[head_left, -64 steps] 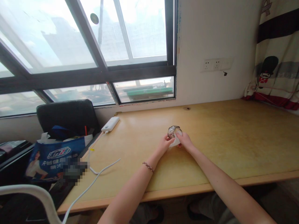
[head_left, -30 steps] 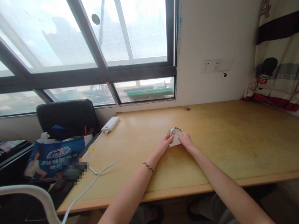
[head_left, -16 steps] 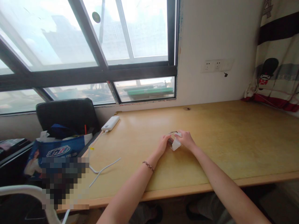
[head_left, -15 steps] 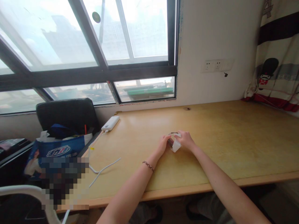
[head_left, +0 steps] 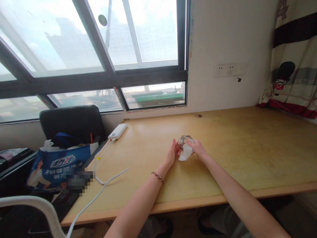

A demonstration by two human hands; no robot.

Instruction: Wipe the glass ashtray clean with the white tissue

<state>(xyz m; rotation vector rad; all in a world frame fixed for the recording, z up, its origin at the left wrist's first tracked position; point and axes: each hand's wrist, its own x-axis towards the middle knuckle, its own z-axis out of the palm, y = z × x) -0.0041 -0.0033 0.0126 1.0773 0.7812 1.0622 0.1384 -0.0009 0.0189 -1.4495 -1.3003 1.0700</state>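
Observation:
Both my hands meet over the middle of the wooden desk. My left hand grips a pair of glasses from the left side; its dark frame and a lens show between the fingers. My right hand pinches a small white cloth against the glasses, and the cloth hangs down toward the desk. A beaded bracelet circles my left wrist.
A white power bank lies at the desk's far left, with a white cable trailing off the front edge. Left of the desk stands a black chair with a blue printed bag. Wall sockets and a curtain are at the right.
The glasses were lowered flat toward the desk half a second ago and are now raised and tilted up again. The cloth now hangs lower beneath them. My hands stay together.

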